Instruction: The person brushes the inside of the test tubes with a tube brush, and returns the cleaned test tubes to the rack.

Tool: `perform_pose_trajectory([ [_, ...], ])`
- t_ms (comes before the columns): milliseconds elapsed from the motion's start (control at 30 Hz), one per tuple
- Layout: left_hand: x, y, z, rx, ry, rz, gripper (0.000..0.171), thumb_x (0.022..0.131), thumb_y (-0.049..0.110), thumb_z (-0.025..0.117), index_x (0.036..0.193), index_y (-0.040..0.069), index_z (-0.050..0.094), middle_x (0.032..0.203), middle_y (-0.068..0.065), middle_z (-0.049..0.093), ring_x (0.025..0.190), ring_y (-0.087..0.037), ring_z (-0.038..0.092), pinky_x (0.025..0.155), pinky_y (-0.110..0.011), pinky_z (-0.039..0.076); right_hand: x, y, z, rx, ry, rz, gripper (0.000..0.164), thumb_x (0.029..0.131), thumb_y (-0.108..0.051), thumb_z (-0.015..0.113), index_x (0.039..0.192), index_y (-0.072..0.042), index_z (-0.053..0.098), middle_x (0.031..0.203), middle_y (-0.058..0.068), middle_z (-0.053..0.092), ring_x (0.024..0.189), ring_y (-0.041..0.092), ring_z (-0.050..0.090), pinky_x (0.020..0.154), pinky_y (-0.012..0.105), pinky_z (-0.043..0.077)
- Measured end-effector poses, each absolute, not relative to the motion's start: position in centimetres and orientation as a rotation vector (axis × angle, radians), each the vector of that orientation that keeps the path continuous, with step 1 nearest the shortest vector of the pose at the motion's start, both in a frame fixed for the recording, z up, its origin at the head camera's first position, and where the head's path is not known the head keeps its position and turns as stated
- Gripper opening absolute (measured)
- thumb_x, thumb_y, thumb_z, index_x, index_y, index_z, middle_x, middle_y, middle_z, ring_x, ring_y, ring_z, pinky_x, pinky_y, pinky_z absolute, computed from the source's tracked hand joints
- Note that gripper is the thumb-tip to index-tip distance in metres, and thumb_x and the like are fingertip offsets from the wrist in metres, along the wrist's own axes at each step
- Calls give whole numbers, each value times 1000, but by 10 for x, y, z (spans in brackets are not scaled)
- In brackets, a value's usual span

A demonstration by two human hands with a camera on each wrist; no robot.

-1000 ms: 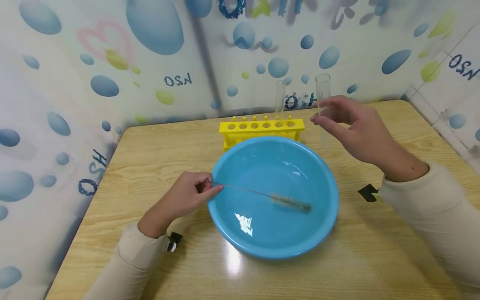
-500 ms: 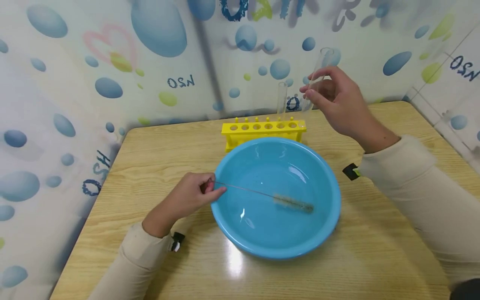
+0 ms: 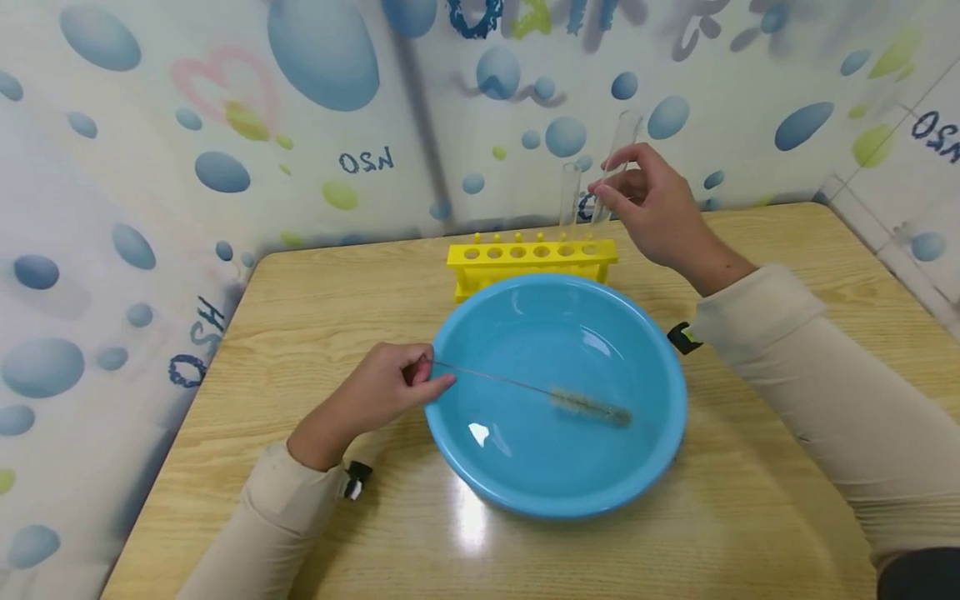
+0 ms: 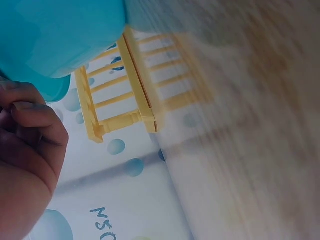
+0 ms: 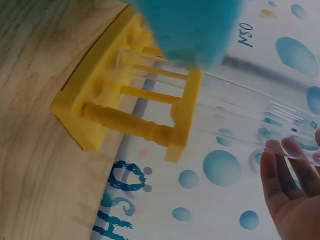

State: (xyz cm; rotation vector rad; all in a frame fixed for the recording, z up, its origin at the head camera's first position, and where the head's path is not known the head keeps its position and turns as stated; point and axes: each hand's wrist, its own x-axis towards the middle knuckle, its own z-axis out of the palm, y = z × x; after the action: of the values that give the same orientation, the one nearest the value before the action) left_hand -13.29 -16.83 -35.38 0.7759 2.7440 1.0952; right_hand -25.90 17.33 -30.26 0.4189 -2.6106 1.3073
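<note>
My right hand (image 3: 656,212) holds a clear test tube (image 3: 627,129) by its middle, tilted, at the right end of the yellow test tube rack (image 3: 532,252). The tube's lower end is at the rightmost hole; I cannot tell whether it has entered. A second test tube (image 3: 570,187) stands in the hole beside it. At the left rim of the blue basin (image 3: 678,392), my left hand (image 3: 390,385) pinches the thin wire handle of a test tube brush (image 3: 590,407). The brush's bristles lie in the water. In the left wrist view, the left hand's fingers (image 4: 42,120) are curled.
The basin stands on a wooden table (image 3: 322,292), just in front of the rack. A patterned wall (image 3: 300,125) rises close behind the rack. In the right wrist view the basin's blue edge (image 5: 192,30) covers part of the rack.
My right hand has carried the test tube leftward from beside the basin, up and then down to the rack's right end. The left hand and brush have stayed in place.
</note>
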Motion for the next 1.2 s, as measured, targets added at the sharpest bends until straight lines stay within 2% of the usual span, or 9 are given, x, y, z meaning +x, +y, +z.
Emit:
perform_pose_trajectory([
  [133, -131, -166, -348, 789, 2737, 1103, 39, 82, 17, 69, 59, 10, 38, 53, 6, 30, 47, -3, 30, 47, -16, 25, -261, 172, -312, 405, -2678, 1225, 38, 92, -43, 49, 121, -20, 44, 109, 1, 57, 99, 16, 56, 87, 37, 49],
  [233, -130, -165, -345, 799, 2728, 1112, 39, 83, 16, 69, 59, 10, 38, 53, 7, 29, 47, -3, 30, 47, -16, 25, -263, 173, -320, 415, -2725, 1171, 36, 92, -42, 50, 119, -19, 45, 104, 2, 54, 100, 20, 55, 86, 41, 50],
  [767, -141, -176, -367, 786, 2706, 1127, 39, 83, 30, 68, 60, 14, 40, 53, 6, 34, 47, -6, 36, 45, -17, 27, -268, 174, -338, 447, -2805, 1191, 29, 92, -40, 51, 112, -20, 46, 101, 3, 53, 101, 22, 55, 82, 40, 52],
  [933, -141, -175, -367, 788, 2712, 1120, 39, 84, 27, 68, 60, 13, 40, 53, 5, 33, 47, -6, 34, 45, -17, 27, -269, 174, -340, 417, -2817, 1210, 31, 91, -43, 50, 113, -20, 47, 102, 3, 53, 102, 21, 54, 83, 40, 51],
  [1200, -133, -167, -352, 777, 2717, 1134, 38, 83, 13, 67, 60, 10, 37, 53, 6, 30, 47, -3, 31, 46, -16, 25, -275, 177, -339, 430, -2845, 1269, 38, 89, -47, 53, 114, -19, 48, 105, 3, 52, 107, 20, 50, 84, 41, 47],
])
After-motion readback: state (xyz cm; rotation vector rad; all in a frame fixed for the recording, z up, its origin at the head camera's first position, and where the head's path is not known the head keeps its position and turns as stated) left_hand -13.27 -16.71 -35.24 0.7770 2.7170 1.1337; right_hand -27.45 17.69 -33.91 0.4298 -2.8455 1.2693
